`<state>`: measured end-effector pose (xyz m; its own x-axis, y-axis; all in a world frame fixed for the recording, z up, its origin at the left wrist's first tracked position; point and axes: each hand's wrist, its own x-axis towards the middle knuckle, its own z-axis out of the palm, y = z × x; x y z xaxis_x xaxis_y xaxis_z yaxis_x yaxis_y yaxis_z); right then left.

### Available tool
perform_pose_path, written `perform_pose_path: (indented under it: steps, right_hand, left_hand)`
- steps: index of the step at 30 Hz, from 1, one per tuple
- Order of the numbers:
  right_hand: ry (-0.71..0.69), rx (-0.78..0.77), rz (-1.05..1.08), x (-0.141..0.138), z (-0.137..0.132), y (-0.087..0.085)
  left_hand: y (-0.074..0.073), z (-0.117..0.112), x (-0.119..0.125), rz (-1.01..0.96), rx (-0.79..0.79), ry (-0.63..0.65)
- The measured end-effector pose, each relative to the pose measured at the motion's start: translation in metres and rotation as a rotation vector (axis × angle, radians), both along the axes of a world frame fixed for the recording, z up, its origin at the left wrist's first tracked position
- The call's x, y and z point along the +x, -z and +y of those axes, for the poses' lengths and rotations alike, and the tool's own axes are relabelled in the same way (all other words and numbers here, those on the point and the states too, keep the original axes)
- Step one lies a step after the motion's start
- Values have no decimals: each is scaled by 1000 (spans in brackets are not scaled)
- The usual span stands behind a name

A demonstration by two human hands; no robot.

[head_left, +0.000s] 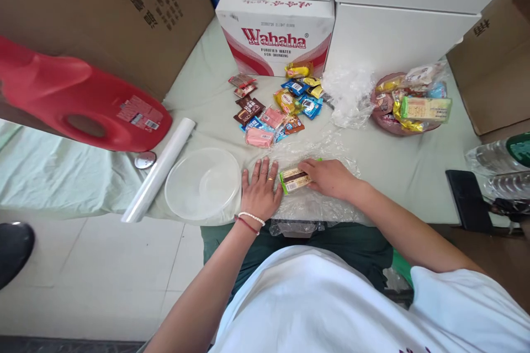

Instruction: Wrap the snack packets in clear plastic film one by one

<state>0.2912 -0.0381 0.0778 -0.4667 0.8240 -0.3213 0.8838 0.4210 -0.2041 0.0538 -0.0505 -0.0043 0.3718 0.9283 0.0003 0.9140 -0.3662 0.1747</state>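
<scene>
My right hand [329,177] grips the right end of a small wrapped snack bar [295,179] with green edges. Under the bar lies a sheet of clear plastic wrap [335,207], crinkled and spread to the table's front edge. My left hand [260,190] rests flat with fingers spread on the wrap's left side, beside the bar. Just left of that hand is a round translucent plastic lid [202,183]. Beyond both hands sits a loose pile of wrapped snacks, with a pink packet [259,137] nearest and a brown packet [249,108] behind it.
A bowl [383,121] full of wrapped snacks stands at the right, beside crumpled clear plastic [351,96]. A white roll [159,171] and a red jug [83,99] lie left. A Wahaha carton [277,36] stands behind. A black phone [467,201] and bottles [497,155] are far right.
</scene>
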Motion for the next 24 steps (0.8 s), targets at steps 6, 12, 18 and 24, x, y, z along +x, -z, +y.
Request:
perform_pose_path:
  steps: [6,12,18,24]
  right_hand:
    - [70,12,-113,11,-12,5]
    - [158,-12,-109,43,-27,-3]
    - [143,30,5,23,-19,-11]
    - [63,8,39,13,-11,4]
  left_hand:
    - [0,-1,1,-20,-1,-12]
    - [4,-1,-1,-20,13,-8]
    - [3,0,0,-28,20,-6]
    - [14,1,-8,-166,124,-1]
